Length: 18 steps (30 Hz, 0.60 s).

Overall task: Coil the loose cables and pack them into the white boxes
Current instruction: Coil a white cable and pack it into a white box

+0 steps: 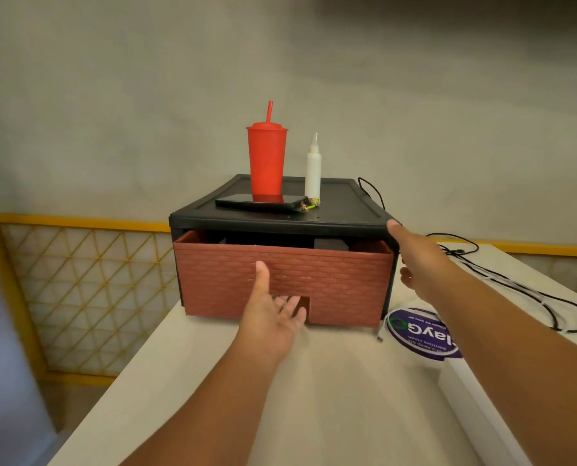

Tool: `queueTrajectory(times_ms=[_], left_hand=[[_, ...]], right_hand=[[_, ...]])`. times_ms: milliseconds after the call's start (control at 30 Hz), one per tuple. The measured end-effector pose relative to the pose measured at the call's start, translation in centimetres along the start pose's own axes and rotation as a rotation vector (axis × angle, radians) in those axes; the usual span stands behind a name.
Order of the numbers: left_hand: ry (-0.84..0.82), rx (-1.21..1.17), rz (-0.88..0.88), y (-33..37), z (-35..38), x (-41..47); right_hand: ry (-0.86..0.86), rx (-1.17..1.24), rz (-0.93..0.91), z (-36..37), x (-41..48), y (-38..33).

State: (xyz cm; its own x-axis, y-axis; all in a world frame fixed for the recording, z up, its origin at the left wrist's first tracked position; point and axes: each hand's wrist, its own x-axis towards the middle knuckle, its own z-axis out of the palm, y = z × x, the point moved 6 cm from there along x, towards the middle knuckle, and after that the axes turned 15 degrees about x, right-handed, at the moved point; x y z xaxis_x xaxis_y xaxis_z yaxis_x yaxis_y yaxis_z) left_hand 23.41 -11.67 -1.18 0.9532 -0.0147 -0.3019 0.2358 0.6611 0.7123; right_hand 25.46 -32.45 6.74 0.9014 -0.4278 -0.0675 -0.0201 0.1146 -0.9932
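Observation:
A black drawer unit stands on the pale table, its brick-red drawer pulled out slightly. My left hand lies palm up against the drawer front, thumb raised and fingers reaching to the handle notch at the bottom edge. My right hand rests on the unit's right side, with the thumb on the top corner. A loose black cable trails over the table to the right. A white cable curls beside a round purple pack. Part of a white box shows at lower right.
On top of the unit stand a red cup with a straw and a white squeeze bottle, with a dark phone lying in front of them. A yellow lattice railing runs behind the table's left edge.

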Motion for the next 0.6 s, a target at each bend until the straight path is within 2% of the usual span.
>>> queueTrajectory(times_ms=[200,433,600], left_hand=[[0.062,-0.057,0.015,0.1,0.2,1.0],[0.038,-0.031,0.034,-0.8,-1.0,-1.6],[0.032,-0.054,0.013,-1.6,-2.4,-5.8]], right_hand=[[0.062,0.010,-0.018,1.4,1.6,0.2],[0.022,0.097,0.053,1.0,1.2,-0.1],[-0.041,0.002,0.068,1.2,0.0,-0.9]])
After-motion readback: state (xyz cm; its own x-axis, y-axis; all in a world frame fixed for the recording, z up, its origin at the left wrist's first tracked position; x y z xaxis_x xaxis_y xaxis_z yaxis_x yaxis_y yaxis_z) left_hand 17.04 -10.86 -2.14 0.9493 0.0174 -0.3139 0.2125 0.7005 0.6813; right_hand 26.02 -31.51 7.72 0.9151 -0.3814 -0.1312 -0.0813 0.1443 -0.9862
